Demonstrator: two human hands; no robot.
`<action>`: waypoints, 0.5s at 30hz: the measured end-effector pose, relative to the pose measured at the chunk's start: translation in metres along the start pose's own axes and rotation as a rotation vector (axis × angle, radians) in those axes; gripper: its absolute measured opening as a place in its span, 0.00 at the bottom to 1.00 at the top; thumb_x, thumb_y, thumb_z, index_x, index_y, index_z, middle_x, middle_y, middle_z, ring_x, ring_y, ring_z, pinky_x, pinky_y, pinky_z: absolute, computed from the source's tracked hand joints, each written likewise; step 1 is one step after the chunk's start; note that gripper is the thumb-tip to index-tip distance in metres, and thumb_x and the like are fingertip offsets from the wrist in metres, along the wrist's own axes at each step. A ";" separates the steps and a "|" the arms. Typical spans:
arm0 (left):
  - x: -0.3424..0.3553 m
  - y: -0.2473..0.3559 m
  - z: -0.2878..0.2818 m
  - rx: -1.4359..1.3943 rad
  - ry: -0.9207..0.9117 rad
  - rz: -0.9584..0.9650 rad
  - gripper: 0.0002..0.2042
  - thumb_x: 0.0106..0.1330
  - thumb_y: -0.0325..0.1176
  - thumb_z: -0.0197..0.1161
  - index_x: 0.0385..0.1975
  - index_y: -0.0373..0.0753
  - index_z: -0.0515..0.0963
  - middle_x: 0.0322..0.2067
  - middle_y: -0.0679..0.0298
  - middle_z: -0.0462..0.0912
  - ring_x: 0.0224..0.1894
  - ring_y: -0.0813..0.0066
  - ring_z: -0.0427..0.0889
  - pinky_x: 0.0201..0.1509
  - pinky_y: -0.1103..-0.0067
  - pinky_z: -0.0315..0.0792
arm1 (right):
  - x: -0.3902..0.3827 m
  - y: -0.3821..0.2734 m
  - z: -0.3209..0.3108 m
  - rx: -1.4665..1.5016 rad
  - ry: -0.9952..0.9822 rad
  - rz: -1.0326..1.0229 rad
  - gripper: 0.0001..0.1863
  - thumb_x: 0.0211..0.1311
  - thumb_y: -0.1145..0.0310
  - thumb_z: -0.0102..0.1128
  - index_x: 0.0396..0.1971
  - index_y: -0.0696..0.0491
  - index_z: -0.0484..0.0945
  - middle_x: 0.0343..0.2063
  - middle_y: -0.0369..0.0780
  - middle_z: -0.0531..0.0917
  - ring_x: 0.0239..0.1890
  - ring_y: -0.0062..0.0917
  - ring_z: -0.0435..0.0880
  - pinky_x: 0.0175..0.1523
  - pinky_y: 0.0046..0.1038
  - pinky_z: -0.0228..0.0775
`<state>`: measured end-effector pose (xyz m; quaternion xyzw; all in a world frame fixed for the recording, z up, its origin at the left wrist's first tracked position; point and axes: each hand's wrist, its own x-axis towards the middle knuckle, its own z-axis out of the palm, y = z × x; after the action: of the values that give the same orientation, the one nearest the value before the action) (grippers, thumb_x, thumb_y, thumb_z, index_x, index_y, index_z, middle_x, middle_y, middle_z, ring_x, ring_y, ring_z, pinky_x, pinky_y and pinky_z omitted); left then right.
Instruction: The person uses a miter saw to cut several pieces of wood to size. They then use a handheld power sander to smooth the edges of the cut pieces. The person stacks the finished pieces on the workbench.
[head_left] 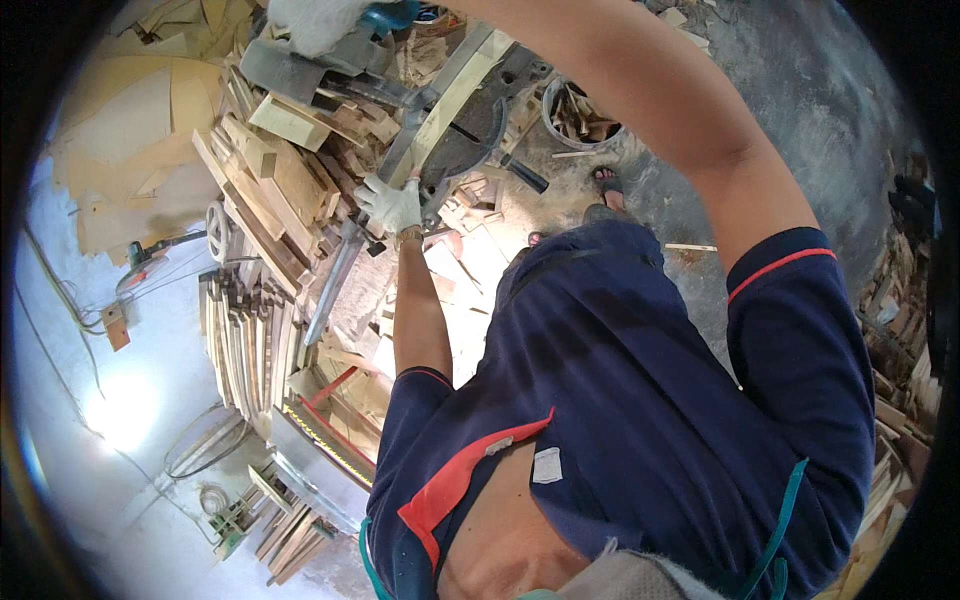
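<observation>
My left hand (390, 205), in a white work glove, presses on the near end of a long curved pale wooden strip (452, 95). The strip lies across the dark metal table of a chop saw (480, 135). My right arm crosses over the picture to the top. There my right hand (312, 22), also in a white glove, grips the saw's handle (392, 14), which has a blue part. The grey saw head (300, 68) sits just under that hand. The blade itself is hidden.
Wooden blocks and offcuts (275, 165) are piled left of the saw, with a stack of curved wooden pieces (245, 340) below them. A round bucket (552, 125) of scraps stands on the grey concrete floor (800, 90). My sandalled foot (605, 182) is near it. More wood (900, 330) lies at the right.
</observation>
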<state>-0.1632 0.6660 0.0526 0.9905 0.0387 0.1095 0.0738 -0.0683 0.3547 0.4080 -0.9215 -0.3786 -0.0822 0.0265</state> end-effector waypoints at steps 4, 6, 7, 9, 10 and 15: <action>-0.001 0.003 -0.003 0.008 -0.034 -0.027 0.54 0.49 0.66 0.77 0.68 0.35 0.61 0.65 0.36 0.62 0.71 0.27 0.58 0.73 0.45 0.60 | -0.006 0.000 0.000 0.048 0.021 -0.003 0.16 0.58 0.64 0.57 0.40 0.60 0.81 0.31 0.53 0.86 0.34 0.44 0.87 0.39 0.42 0.77; -0.003 0.004 -0.007 0.012 -0.061 -0.065 0.54 0.49 0.66 0.77 0.68 0.35 0.61 0.65 0.35 0.62 0.71 0.28 0.59 0.73 0.45 0.60 | -0.013 0.003 0.002 0.091 0.043 0.013 0.17 0.59 0.64 0.57 0.42 0.60 0.80 0.32 0.54 0.86 0.34 0.44 0.87 0.39 0.42 0.78; -0.001 0.003 -0.007 0.017 -0.051 -0.053 0.54 0.48 0.66 0.77 0.68 0.35 0.62 0.65 0.36 0.62 0.71 0.28 0.59 0.73 0.45 0.60 | -0.016 0.003 -0.001 0.106 0.055 0.025 0.17 0.59 0.64 0.58 0.43 0.60 0.79 0.32 0.54 0.86 0.34 0.45 0.87 0.39 0.42 0.78; 0.003 0.005 -0.004 0.006 -0.031 -0.042 0.54 0.48 0.66 0.78 0.68 0.35 0.62 0.65 0.37 0.62 0.71 0.30 0.59 0.73 0.45 0.61 | -0.020 -0.005 -0.010 0.118 0.068 0.044 0.18 0.60 0.64 0.58 0.45 0.61 0.78 0.32 0.55 0.86 0.35 0.45 0.88 0.40 0.42 0.78; 0.004 0.004 -0.004 -0.006 -0.057 -0.042 0.54 0.48 0.67 0.77 0.68 0.35 0.61 0.66 0.37 0.62 0.72 0.30 0.59 0.73 0.46 0.61 | -0.024 -0.011 -0.010 0.145 0.078 0.063 0.19 0.60 0.64 0.58 0.46 0.61 0.78 0.32 0.55 0.86 0.35 0.45 0.88 0.40 0.42 0.79; 0.015 0.016 0.003 0.051 -0.075 -0.048 0.55 0.49 0.72 0.72 0.69 0.36 0.63 0.70 0.40 0.61 0.74 0.34 0.57 0.77 0.51 0.58 | -0.061 -0.038 -0.008 0.400 0.125 0.280 0.22 0.61 0.65 0.59 0.52 0.62 0.76 0.34 0.56 0.86 0.36 0.46 0.88 0.41 0.42 0.80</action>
<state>-0.1470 0.6509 0.0554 0.9943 0.0623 0.0694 0.0525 -0.1387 0.3392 0.4047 -0.9346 -0.2535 -0.0579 0.2426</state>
